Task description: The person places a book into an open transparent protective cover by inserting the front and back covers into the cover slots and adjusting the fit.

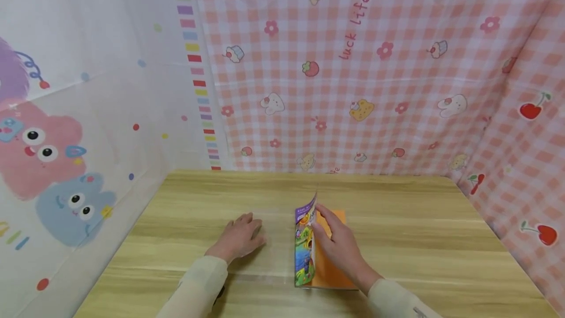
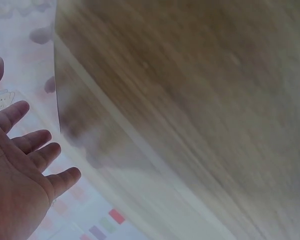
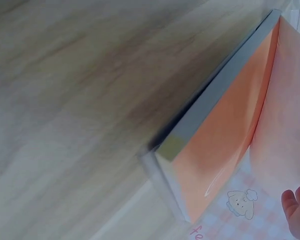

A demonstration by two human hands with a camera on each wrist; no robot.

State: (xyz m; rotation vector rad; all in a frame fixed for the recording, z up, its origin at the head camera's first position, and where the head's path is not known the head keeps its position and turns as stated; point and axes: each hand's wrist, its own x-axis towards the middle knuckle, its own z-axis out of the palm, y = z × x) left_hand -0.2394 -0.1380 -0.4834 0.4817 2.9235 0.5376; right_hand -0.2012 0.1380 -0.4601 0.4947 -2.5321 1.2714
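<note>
Sleeves (image 1: 194,286): nearest on my head feed.
Right hand (image 1: 341,245): grip half-spread against the lifted cover (image 1: 303,254), seemingly propping it.
Left hand (image 1: 238,237): grip loosely spread, holding nothing.
Book (image 1: 326,265): on the counter (image 1: 419,239), within my right reach.
Checked cloth (image 1: 335,87): behind.

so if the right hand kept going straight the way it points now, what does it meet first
Most likely the book's raised cover: the right hand is right at its edge, though exact contact is unclear.
</note>
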